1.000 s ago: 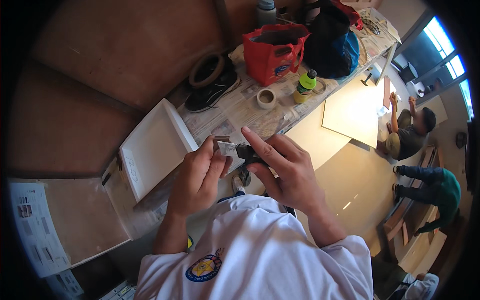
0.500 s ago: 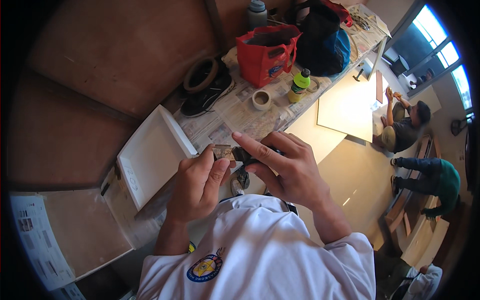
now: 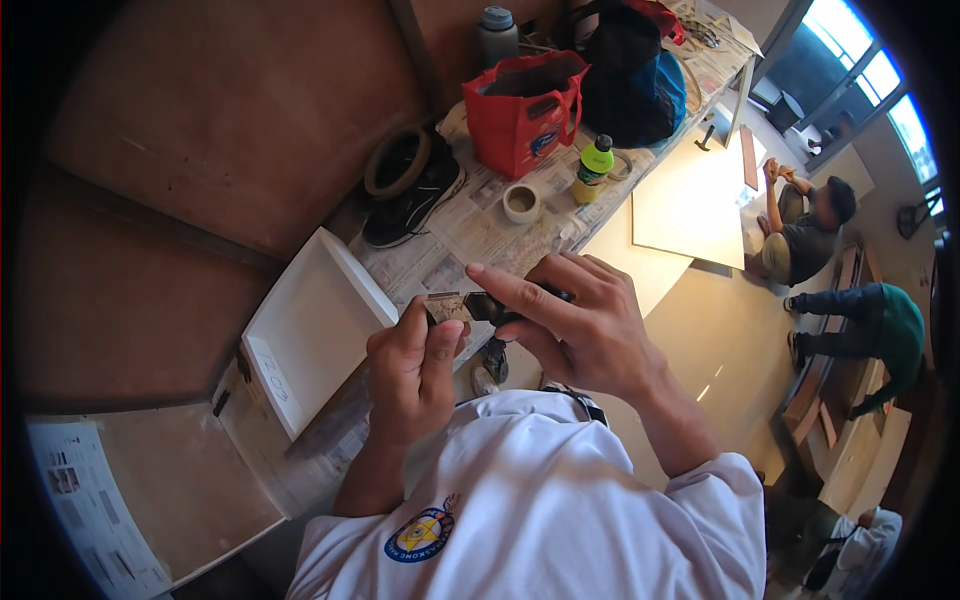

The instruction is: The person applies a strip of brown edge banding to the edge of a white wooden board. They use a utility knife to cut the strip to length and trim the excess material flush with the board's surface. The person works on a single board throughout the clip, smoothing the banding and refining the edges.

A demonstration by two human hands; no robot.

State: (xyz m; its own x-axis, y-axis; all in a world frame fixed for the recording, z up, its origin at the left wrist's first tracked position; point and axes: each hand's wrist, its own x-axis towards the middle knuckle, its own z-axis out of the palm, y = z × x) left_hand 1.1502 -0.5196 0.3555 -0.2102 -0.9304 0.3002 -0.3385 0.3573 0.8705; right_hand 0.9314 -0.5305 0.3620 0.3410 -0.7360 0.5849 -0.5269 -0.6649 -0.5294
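Between the thumb and fingers of my left hand is a small flat rectangular piece with a tan, shiny face and a dark edge. My right hand grips a small black object, mostly hidden by the fingers, its kind unclear. Its end meets or nearly meets the rectangular piece; I cannot tell if they are joined. The right index finger stretches out above both. Both hands are in front of my white shirt, near the edge of a newspaper-covered bench.
On the bench stand a white tray-like box, black shoes, a red bag, a small pot, a green-capped bottle and a grey flask. A pale board lies to the right, with people beyond it.
The view has shifted slightly, and my hands have moved a little right in the picture. Both keep hold of the same items. A person in green at the right has bent or shifted slightly.
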